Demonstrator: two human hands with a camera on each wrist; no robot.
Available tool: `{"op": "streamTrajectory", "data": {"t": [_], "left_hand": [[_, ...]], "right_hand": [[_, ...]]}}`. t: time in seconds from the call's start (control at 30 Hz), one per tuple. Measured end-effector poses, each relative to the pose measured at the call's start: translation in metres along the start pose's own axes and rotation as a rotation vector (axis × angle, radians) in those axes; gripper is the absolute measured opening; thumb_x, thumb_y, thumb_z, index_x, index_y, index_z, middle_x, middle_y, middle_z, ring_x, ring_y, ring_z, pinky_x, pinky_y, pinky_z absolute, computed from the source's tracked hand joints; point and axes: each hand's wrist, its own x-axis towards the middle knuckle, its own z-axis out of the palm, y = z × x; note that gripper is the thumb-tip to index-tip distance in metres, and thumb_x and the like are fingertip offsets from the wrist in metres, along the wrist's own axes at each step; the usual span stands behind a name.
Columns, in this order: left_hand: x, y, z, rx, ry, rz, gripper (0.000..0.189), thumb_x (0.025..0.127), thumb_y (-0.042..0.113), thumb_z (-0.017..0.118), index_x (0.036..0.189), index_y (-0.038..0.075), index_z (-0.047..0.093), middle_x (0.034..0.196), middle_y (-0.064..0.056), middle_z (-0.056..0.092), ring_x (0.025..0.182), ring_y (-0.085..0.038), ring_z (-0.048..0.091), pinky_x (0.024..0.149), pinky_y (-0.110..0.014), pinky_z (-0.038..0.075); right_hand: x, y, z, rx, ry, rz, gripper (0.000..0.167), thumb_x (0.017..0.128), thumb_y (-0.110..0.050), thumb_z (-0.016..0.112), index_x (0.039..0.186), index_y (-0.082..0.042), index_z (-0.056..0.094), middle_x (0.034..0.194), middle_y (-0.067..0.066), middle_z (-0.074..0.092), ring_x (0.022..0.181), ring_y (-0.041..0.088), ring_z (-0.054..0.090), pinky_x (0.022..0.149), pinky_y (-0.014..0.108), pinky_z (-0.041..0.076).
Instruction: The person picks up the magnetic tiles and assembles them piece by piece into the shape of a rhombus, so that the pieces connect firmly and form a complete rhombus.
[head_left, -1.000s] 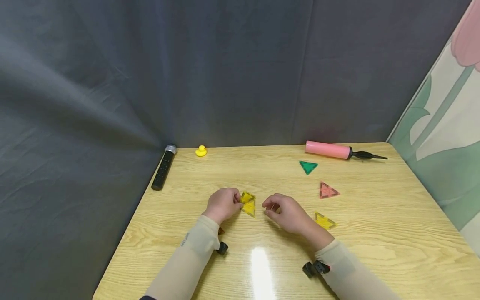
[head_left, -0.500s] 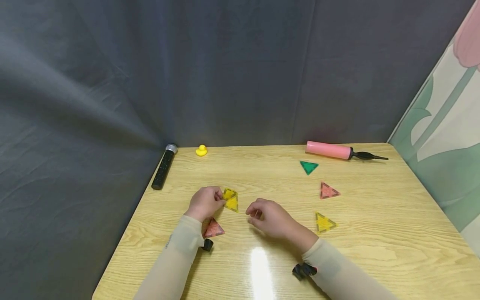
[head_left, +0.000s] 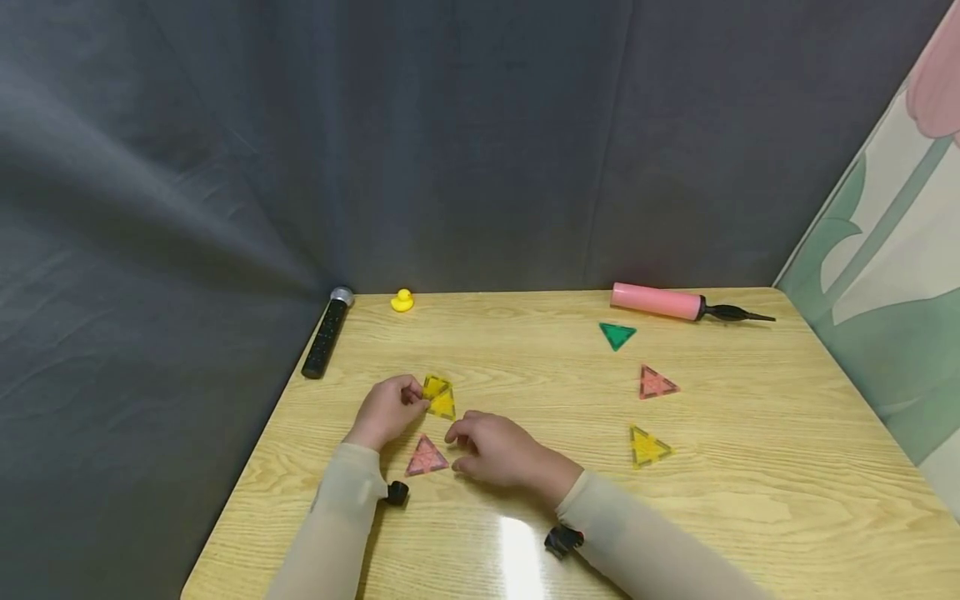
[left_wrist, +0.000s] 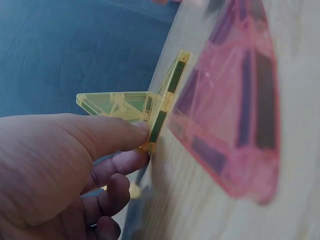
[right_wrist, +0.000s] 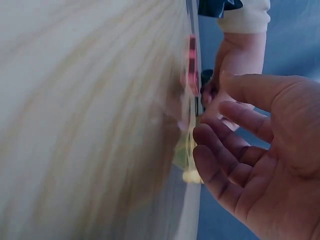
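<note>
Two joined yellow triangular magnetic tiles (head_left: 441, 403) are pinched by my left hand (head_left: 387, 410), thumb on one face. In the left wrist view one yellow tile (left_wrist: 117, 104) stands out at an angle from the other, whose dark magnet strips show along its edge. A pink triangular magnetic tile (head_left: 427, 457) lies flat on the table between my hands, just below the yellow pair. My right hand (head_left: 498, 450) hovers beside the pink tile's right corner, its fingers loosely bent around nothing. From the right wrist view, the palm (right_wrist: 295, 165) holds nothing.
On the right of the table (head_left: 750, 433) lie a yellow tile (head_left: 648, 447), a pink tile (head_left: 657, 382) and a green tile (head_left: 617, 335). Along the back are a pink hand pump (head_left: 660, 301), a rubber duck (head_left: 402, 301) and a black microphone (head_left: 327, 335).
My left hand has moved left with the yellow tiles, uncovering the pink tile beneath its wrist. My right hand has followed leftward and slightly nearer me, to the pink tile's side.
</note>
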Motion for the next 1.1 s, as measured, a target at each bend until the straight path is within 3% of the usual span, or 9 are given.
{"op": "streamTrajectory", "data": {"t": [0.23, 0.37, 0.53, 0.7, 0.93, 1.1], "left_hand": [[-0.001, -0.005, 0.002, -0.037, 0.01, 0.017, 0.014, 0.093, 0.019, 0.083, 0.091, 0.018, 0.069, 0.086, 0.006, 0.067, 0.079, -0.015, 0.06, 0.077, -0.039, 0.051], [0.0, -0.009, 0.004, -0.035, 0.007, 0.011, 0.013, 0.093, 0.02, 0.082, 0.093, 0.018, 0.069, 0.087, 0.006, 0.068, 0.08, -0.014, 0.06, 0.077, -0.038, 0.051], [0.0, -0.008, 0.003, -0.032, -0.001, 0.007, 0.013, 0.094, 0.019, 0.082, 0.095, 0.017, 0.069, 0.088, 0.005, 0.068, 0.079, -0.014, 0.06, 0.078, -0.039, 0.051], [-0.001, -0.006, 0.003, -0.032, 0.005, 0.011, 0.013, 0.093, 0.018, 0.082, 0.096, 0.016, 0.07, 0.088, 0.005, 0.068, 0.08, -0.015, 0.06, 0.079, -0.039, 0.051], [0.0, -0.007, 0.004, -0.034, 0.013, 0.026, 0.011, 0.094, 0.017, 0.082, 0.096, 0.015, 0.071, 0.086, 0.005, 0.068, 0.08, -0.014, 0.06, 0.079, -0.039, 0.051], [0.0, -0.006, 0.003, -0.037, 0.012, 0.028, 0.01, 0.094, 0.017, 0.082, 0.095, 0.015, 0.072, 0.086, 0.006, 0.068, 0.08, -0.014, 0.06, 0.078, -0.038, 0.051]], "right_hand": [[0.012, -0.011, 0.013, -0.091, -0.065, -0.012, 0.047, 0.088, -0.033, 0.085, 0.132, -0.02, 0.071, 0.102, -0.006, 0.062, 0.082, 0.008, 0.055, 0.074, 0.026, 0.049], [0.017, -0.014, 0.018, -0.096, -0.089, -0.007, 0.06, 0.083, -0.034, 0.09, 0.137, -0.021, 0.069, 0.096, -0.007, 0.057, 0.074, 0.008, 0.049, 0.065, 0.024, 0.044], [0.02, -0.018, 0.021, -0.112, -0.121, 0.003, 0.069, 0.08, -0.037, 0.093, 0.142, -0.023, 0.067, 0.093, -0.008, 0.052, 0.074, 0.007, 0.046, 0.062, 0.023, 0.041], [0.022, -0.019, 0.021, -0.151, -0.156, -0.004, 0.067, 0.084, -0.036, 0.09, 0.146, -0.026, 0.064, 0.092, -0.009, 0.05, 0.074, 0.008, 0.046, 0.062, 0.024, 0.042], [0.025, -0.018, 0.023, -0.195, -0.161, -0.015, 0.067, 0.087, -0.037, 0.088, 0.148, -0.03, 0.061, 0.107, -0.004, 0.058, 0.086, 0.007, 0.054, 0.075, 0.028, 0.051], [0.027, -0.019, 0.022, -0.204, -0.159, -0.032, 0.058, 0.088, -0.036, 0.087, 0.142, -0.029, 0.067, 0.1, -0.007, 0.056, 0.081, 0.006, 0.051, 0.07, 0.025, 0.048]]}}
